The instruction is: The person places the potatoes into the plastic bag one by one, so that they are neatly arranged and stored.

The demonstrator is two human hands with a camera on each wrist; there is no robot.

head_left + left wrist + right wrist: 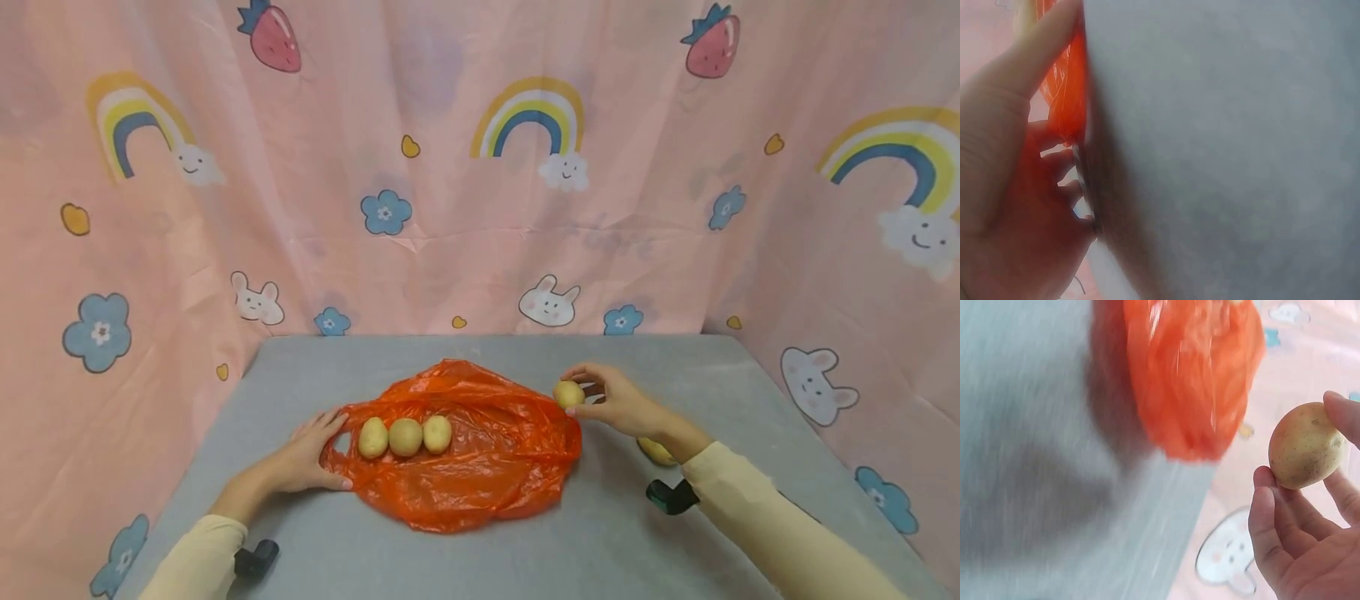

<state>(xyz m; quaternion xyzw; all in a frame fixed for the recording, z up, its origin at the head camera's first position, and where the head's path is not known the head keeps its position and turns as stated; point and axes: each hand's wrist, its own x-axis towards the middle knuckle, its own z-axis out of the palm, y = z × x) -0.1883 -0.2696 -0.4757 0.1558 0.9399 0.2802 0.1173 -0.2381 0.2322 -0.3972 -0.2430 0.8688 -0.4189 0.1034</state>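
Note:
An orange plastic bag (480, 483) lies spread on the grey table, with three potatoes (406, 437) in a row on its left half. My right hand (611, 404) holds another potato (1307, 445) between thumb and fingers, over the bag's far right corner. In the right wrist view, that potato is pale yellow with small dark specks. My left hand (311, 454) rests at the bag's left end, fingers spread around its handle opening. The left wrist view shows the thumb and fingers beside the orange plastic (1067, 112).
A yellowish rounded thing (657, 452) lies on the table (600, 533), partly hidden under my right forearm. Black wrist cameras (671, 497) hang at both sleeves. A pink curtain (450, 275) with rainbows, rabbits and flowers stands around the table's back and sides.

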